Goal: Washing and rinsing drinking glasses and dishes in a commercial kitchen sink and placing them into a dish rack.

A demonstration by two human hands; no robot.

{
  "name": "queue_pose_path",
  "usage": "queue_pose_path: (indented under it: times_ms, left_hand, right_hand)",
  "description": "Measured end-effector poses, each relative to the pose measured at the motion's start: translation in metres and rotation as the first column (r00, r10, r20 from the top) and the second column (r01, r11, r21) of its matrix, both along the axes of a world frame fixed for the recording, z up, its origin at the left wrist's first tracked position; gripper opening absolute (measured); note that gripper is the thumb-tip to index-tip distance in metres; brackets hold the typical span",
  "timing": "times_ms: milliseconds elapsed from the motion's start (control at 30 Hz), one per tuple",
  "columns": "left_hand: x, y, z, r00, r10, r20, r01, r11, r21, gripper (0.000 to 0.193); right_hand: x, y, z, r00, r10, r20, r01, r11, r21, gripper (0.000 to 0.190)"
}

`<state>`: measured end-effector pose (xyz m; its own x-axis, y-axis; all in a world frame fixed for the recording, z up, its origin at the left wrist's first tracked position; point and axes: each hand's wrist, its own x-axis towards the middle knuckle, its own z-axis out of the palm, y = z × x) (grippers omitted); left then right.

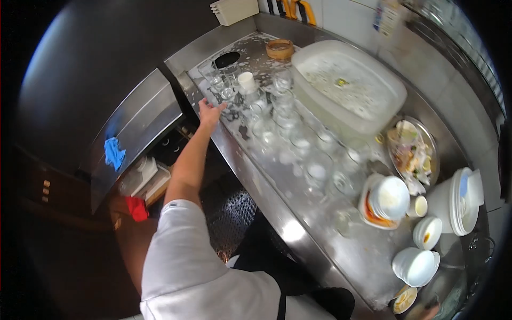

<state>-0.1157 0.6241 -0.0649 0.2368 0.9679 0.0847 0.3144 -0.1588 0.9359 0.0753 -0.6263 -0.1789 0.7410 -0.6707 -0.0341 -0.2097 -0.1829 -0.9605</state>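
Observation:
My left hand [211,110] reaches over the front edge of the steel counter [272,180], its fingers apart and nothing seen in them. Just beyond it stand clear glasses [227,93] and a small white cup [246,81]. Rows of drinking glasses [288,120], blurred in places, run along the wet counter. At the lower right rim my right hand [430,311] shows only in part and blurred, near a small soiled dish [405,301]; what it holds, if anything, cannot be made out.
A white plastic tub [388,90] of cloudy water lies along the wall. To its right are an oval metal tray [432,148] of food scraps, stacked white bowls [390,198], [416,267] and a white bucket [456,200]. A wooden bowl [280,49] stands near a dark round opening [227,60].

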Motion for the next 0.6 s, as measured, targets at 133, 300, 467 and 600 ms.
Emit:
queue_pose_path:
  times_ms: [133,300,467,600]
  left_hand:
    - [0.065,0.067,-0.051,0.997,0.073,0.033,-0.076,0.993,0.094,0.105]
    - [0.054,0.123,-0.063,0.991,-0.107,0.079,0.098,0.988,0.117,0.092]
    - [0.031,0.104,-0.043,0.683,-0.172,0.709,0.497,0.822,-0.279,0.057]
    - [-0.009,0.048,0.016,0.403,0.235,0.884,0.711,0.528,-0.465,0.044]
  right_hand:
    - [-0.101,0.143,0.170,0.893,-0.284,0.350,0.420,0.804,-0.421,0.045]
    - [-0.128,0.420,0.348,0.809,-0.098,0.579,0.439,0.757,-0.485,0.033]
    - [-0.122,0.663,0.340,0.762,0.358,0.540,-0.216,0.926,-0.309,0.042]
    - [-0.144,0.915,0.261,0.447,0.816,0.366,-0.562,0.574,-0.595,0.051]
